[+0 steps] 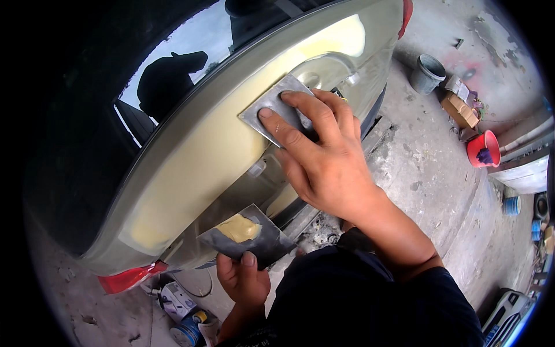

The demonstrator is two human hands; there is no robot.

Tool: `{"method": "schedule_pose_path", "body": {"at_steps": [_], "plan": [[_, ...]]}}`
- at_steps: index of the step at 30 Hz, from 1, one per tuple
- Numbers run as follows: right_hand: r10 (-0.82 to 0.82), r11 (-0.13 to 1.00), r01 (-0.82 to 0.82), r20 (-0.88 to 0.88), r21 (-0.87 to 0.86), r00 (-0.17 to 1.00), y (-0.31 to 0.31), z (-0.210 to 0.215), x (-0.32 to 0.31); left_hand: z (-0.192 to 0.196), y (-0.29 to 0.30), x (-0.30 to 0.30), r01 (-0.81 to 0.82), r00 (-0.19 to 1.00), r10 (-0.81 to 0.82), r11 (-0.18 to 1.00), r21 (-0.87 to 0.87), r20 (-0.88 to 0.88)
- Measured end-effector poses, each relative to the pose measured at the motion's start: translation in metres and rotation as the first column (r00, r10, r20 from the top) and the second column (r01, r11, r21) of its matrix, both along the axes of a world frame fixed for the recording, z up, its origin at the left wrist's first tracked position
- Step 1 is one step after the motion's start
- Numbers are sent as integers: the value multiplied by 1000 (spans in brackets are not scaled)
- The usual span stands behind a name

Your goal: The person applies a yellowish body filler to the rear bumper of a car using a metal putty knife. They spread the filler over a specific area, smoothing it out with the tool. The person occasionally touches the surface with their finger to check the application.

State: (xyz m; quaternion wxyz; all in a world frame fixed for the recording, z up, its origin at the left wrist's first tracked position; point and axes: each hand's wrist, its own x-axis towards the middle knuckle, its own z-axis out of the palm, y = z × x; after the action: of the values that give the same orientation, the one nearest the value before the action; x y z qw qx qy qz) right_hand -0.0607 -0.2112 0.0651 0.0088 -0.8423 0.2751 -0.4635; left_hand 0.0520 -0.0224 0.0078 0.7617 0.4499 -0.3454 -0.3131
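My right hand: this hand [335, 165] is closed around a flat, square, grey spreader [272, 103]. Two fingertips press on its face, spread a little apart; my thumb tip is hidden.
My left hand: this hand [247, 283] pinches the near edge of a flat, dark grey plate [269, 250], thumb on top. It is below and to the left of my right hand.
Soft paste: a thick, shiny, tan-yellow lump [238, 229] sits on the plate, just past my left thumb.
Smearing step: I think I am at the spreading part, with the spreader lying against the car.
Next push: I'd say it calls for a flat, even press, with the plate kept level.
Car back: the curved, silver-gold metal panel [384, 32] is right under my spreader. A wide, pale yellow coat [199, 168] runs along it, left of my right hand.
Farther left: a big, dark, shiny window [87, 150] and, lower down, a red plastic tail light [128, 279].
Farther right: a round, grey bucket [426, 78] and a small, red bucket [485, 144] on the grey, stained floor [416, 173].
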Motion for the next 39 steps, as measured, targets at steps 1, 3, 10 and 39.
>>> {"method": "schedule_pose_path", "body": {"at_steps": [1,3,10,39], "plan": [[-2,1000,2,1,-4,1000,0,1,2,-1,1,1,-8,1000,8,1000,8,-15],[-13,1000,13,-2,-15,1000,-1,-1,7,-3,2,3,-20,999,21,999,25,-46],[-13,1000,12,-51,-6,999,2,-7,3,4,-5,1,-55,993,60,997,51,-100],[-4,999,6,-52,34,999,15,10,-1,-2,-7,8,4,999,-5,1000,-30,-49]]}}
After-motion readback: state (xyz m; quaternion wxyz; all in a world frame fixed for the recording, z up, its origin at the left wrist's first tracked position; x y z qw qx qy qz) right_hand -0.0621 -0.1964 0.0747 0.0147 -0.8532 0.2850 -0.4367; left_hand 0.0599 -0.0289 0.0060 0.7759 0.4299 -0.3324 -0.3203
